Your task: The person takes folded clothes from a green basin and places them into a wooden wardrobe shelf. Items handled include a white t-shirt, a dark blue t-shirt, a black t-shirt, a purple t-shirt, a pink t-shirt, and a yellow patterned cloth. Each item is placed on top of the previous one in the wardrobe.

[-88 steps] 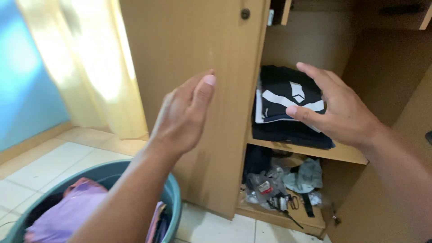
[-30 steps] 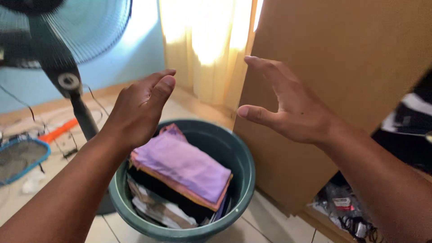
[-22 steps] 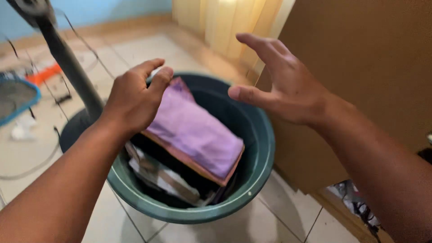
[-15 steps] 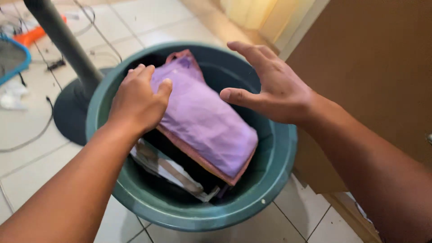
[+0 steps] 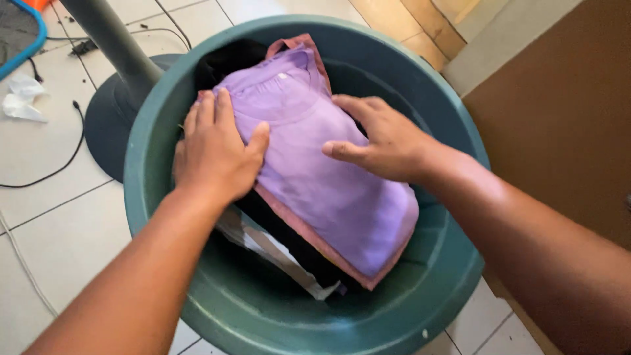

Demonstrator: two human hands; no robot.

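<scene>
I see my left hand [image 5: 217, 148] lying flat on the purple folded shirt [image 5: 315, 164], at about 9 o'clock on it. My right hand [image 5: 381, 138] lies on it too, at about 2 o'clock. The grip of each hand is spread wide, fingers apart, pressing on the cloth but not closed around it.

The shirt sits on top of a pile of other clothes [image 5: 276, 243] inside the round green tub [image 5: 263, 322], which stands on the tiled floor [image 5: 52, 230].

What could go wrong? I think the shirt could come unfolded if I grab only the top layer. The pink edge hangs loose at 5 o'clock, so it may flop open. The dark clothes under it could get dragged up too. The fan stand [image 5: 112, 39] is close at 10 o'clock, and I could bump it.
</scene>
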